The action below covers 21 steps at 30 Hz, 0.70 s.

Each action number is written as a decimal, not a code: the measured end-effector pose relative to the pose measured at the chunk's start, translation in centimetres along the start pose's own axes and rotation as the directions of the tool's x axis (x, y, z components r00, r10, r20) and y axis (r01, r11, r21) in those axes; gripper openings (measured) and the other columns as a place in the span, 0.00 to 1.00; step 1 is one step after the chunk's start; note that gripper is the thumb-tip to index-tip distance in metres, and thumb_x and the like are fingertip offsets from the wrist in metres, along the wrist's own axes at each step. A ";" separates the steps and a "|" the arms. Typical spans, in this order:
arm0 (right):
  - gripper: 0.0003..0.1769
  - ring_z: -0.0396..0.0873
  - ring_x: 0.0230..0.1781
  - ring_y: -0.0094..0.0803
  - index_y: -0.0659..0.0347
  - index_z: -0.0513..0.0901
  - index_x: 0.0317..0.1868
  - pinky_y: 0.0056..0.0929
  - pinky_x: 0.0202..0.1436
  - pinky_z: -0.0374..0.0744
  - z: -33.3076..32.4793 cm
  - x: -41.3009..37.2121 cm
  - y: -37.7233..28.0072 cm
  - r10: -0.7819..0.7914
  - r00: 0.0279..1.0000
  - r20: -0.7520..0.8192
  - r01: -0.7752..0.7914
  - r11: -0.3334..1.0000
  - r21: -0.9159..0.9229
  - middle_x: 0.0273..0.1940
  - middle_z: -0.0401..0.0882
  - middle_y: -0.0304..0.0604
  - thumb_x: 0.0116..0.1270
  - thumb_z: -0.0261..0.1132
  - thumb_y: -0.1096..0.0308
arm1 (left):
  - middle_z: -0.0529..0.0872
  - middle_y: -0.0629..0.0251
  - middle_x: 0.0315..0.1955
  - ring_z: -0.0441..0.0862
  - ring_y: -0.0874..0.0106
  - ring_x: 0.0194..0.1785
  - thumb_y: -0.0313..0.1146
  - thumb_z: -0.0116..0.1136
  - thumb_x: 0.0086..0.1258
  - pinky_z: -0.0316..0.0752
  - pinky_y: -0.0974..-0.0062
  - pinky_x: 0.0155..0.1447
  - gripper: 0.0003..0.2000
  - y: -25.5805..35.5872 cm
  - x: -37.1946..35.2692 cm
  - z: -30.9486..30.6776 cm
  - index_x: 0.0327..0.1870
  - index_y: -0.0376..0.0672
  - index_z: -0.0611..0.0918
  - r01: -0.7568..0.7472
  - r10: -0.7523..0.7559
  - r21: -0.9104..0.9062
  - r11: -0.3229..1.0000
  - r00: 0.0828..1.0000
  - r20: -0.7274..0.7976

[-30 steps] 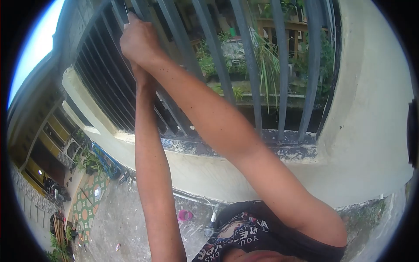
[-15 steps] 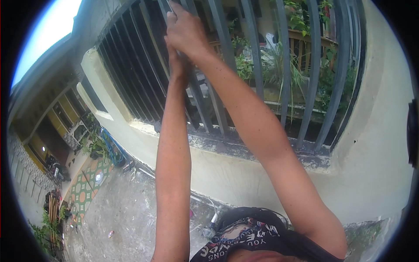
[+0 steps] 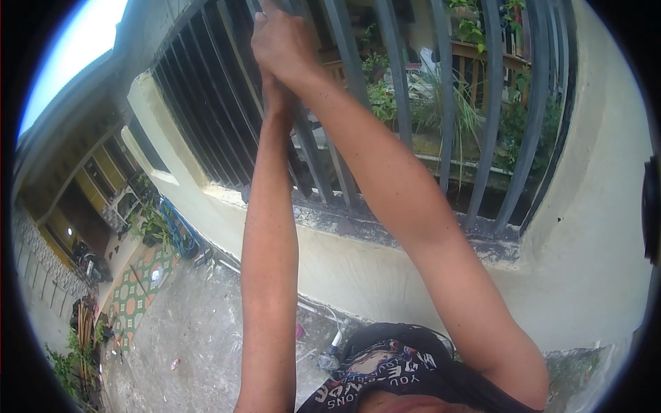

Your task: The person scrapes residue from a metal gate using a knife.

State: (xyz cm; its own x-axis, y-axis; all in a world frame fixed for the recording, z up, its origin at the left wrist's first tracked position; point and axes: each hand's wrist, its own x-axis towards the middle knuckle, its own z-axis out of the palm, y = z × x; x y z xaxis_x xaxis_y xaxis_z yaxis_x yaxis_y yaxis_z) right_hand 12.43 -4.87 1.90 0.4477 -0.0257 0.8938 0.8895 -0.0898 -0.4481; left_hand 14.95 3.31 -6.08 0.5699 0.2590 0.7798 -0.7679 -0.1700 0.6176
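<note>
Shifted left: right hand (image 3: 282, 45) fisted on bar (image 3: 313, 165) | left hand (image 3: 273, 84) behind it, grip unclear | both raised high | concrete sill (image 3: 385, 230) below

1. White letters reading "YOU" stand on the print of the black cotton T-shirt (image 3: 413, 372), well below the grey metal window bars (image 3: 389, 82).
2. A second line on that shirt, farther below the bars, shows "ONS". Its other letters are too blurred to read.
</note>
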 end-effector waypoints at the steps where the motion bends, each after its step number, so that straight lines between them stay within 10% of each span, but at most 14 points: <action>1: 0.27 0.85 0.49 0.70 0.48 0.73 0.77 0.63 0.55 0.82 0.3 0.0 0.0 0.001 1.000 -0.021 -0.001 1.000 -0.028 0.45 0.86 0.72 0.81 0.51 0.57 | 0.77 0.60 0.70 0.74 0.66 0.74 0.60 0.35 0.86 0.72 0.66 0.72 0.34 -0.5 0.2 -0.3 0.82 0.46 0.64 0.016 -0.016 0.004 1.000 1.000 0.006; 5: 0.27 0.85 0.50 0.70 0.49 0.72 0.78 0.63 0.56 0.82 2.0 -0.7 0.0 -0.198 0.913 -0.357 0.043 0.917 -0.398 0.46 0.86 0.71 0.82 0.51 0.56 | 0.78 0.63 0.64 0.79 0.65 0.66 0.60 0.47 0.83 0.77 0.62 0.67 0.31 -0.5 0.5 -0.3 0.78 0.48 0.68 0.018 -0.018 0.002 1.000 1.000 -0.012; 7: 0.30 0.85 0.51 0.70 0.48 0.68 0.81 0.64 0.58 0.82 -0.3 0.3 0.5 0.030 0.997 0.069 -0.032 0.999 0.021 0.48 0.87 0.69 0.82 0.51 0.54 | 0.77 0.62 0.67 0.76 0.63 0.70 0.63 0.45 0.82 0.74 0.60 0.70 0.34 -0.1 -0.1 0.2 0.79 0.50 0.66 -0.006 0.006 -0.048 0.999 1.000 -0.005; 21: 0.27 0.89 0.52 0.55 0.49 0.71 0.79 0.51 0.58 0.89 1.4 0.5 0.9 -0.013 0.998 -0.067 0.008 0.998 -0.069 0.50 0.89 0.60 0.85 0.51 0.57 | 0.72 0.56 0.73 0.68 0.59 0.77 0.70 0.41 0.80 0.68 0.55 0.76 0.40 0.1 0.0 0.1 0.81 0.49 0.63 -0.013 0.013 -0.057 0.998 1.000 0.000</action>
State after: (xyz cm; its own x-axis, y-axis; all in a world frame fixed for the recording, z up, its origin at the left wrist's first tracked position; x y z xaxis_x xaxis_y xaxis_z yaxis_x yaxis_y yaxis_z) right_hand 13.63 -3.58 1.90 0.4290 -0.0916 0.8987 0.8847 -0.1582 -0.4384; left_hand 14.93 3.18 -6.03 0.5598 0.2572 0.7877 -0.7906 -0.1188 0.6007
